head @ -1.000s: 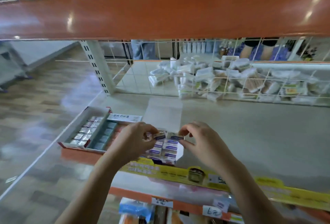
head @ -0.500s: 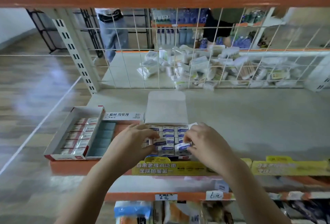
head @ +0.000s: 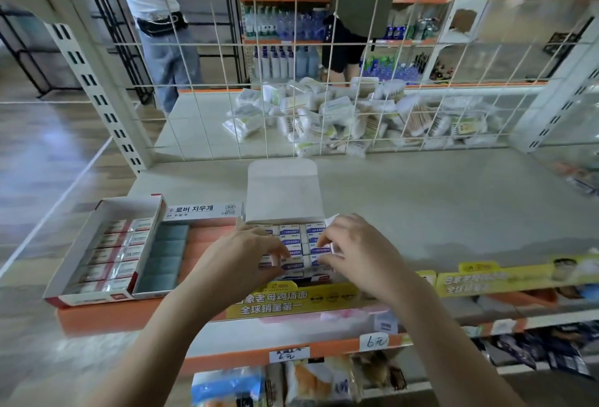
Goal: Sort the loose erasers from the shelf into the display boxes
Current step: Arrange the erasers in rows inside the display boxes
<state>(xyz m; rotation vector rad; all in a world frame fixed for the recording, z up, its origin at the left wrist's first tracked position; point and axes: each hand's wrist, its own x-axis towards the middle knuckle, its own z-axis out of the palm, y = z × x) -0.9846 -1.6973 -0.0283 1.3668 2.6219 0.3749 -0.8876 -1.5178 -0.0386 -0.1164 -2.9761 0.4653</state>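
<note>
White display box [head: 283, 192]: sitting open at the shelf front, lid flap standing up behind, holding rows of blue-labelled erasers [head: 289, 231].
Left hand [head: 238, 260]: curling over the box, fingertips seemingly pinching one eraser [head: 292, 264].
Right hand [head: 359, 252]: bending fingers onto the box's right column, grip unclear.
Red-trimmed box [head: 97, 241]: lying just left, carrying wrapped erasers and grey-blue ones.

Both hands over open eraser box at shelf front.
Left hand [head: 240, 260] and right hand [head: 359, 254] pinch erasers [head: 290, 239] inside the white display box [head: 282, 192], lid up; red-edged box [head: 107, 244] just left.
</note>
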